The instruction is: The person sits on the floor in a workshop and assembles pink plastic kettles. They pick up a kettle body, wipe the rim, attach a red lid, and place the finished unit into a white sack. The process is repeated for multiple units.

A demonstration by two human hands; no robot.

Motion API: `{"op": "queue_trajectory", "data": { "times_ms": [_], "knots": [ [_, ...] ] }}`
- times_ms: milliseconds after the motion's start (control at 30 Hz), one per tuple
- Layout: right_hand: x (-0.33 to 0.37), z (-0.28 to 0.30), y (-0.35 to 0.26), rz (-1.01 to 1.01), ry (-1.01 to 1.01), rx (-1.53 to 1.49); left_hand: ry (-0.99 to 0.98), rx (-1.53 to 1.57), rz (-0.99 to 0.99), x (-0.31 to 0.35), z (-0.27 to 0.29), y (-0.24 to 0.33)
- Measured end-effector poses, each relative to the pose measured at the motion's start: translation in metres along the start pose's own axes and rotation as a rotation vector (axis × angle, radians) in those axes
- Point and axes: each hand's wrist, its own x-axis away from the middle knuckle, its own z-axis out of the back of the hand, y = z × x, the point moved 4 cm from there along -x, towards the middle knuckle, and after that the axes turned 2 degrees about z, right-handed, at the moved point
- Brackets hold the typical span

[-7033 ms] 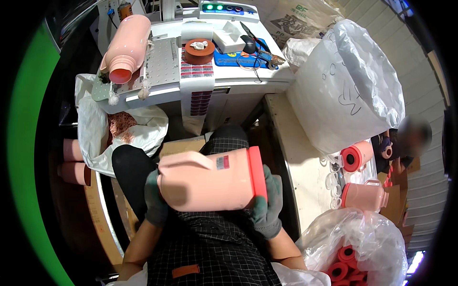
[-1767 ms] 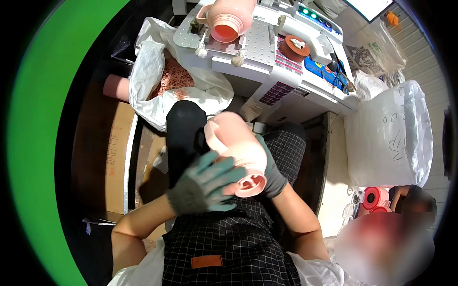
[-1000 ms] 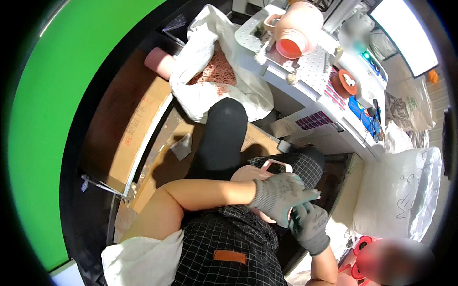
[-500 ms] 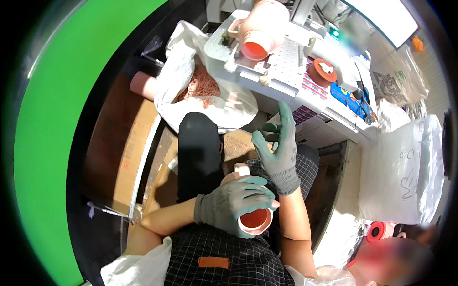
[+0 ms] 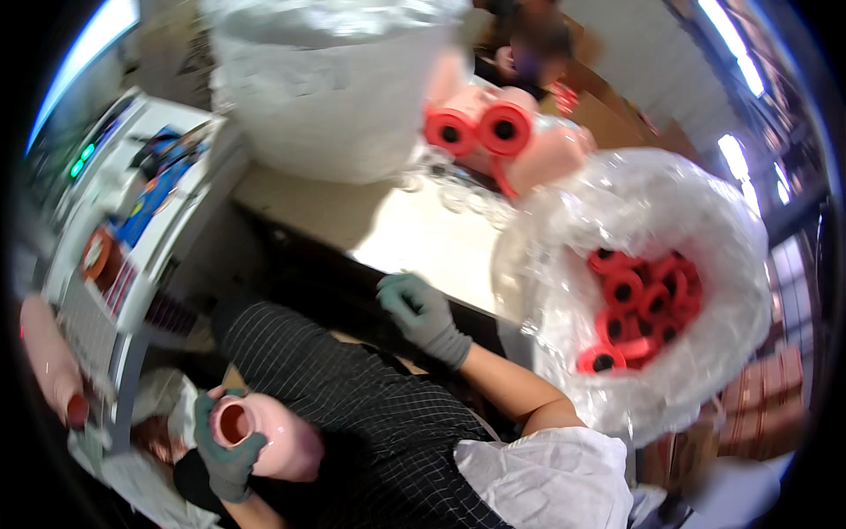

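At the lower left, my left hand (image 5: 227, 445), in a grey and green glove, is wrapped round the neck of a pink jug (image 5: 286, 441). The jug lies tilted over my lap with its round, uncapped mouth turned up toward me. My right hand (image 5: 421, 319), gloved the same way, is over the edge beside the white table. Its fingers are loosely bent, with a gap by the thumb and nothing seen between them. A large clear plastic bag (image 5: 551, 309) stands to the right of this hand. Inside it are several red ring-shaped lids (image 5: 652, 300) with black centres.
Pink jugs with red lids (image 5: 504, 128) lie at the back of the white table (image 5: 326, 207). A big white sack (image 5: 335, 97) stands left of them. The white machine (image 5: 145, 282) is at the left, with another pink jug (image 5: 53, 361) on it. A person (image 5: 533, 44) is at the far side.
My view has swung to the right, bringing in the bag of red lids. My right hand has moved from near the machine toward the table. My left hand still holds the jug.
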Motion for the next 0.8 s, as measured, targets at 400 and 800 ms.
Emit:
{"op": "queue_trajectory", "data": {
  "times_ms": [400,800],
  "knots": [
    [-0.089,0.164,0.233,-0.479,0.214,1.082,-0.099,-0.281,-0.17,-0.038,-0.024,-0.007],
    [-0.09,0.17,0.192,-0.376,0.261,0.872,-0.011,-0.415,-0.213,-0.039,-0.036,0.026]
  ]
}}
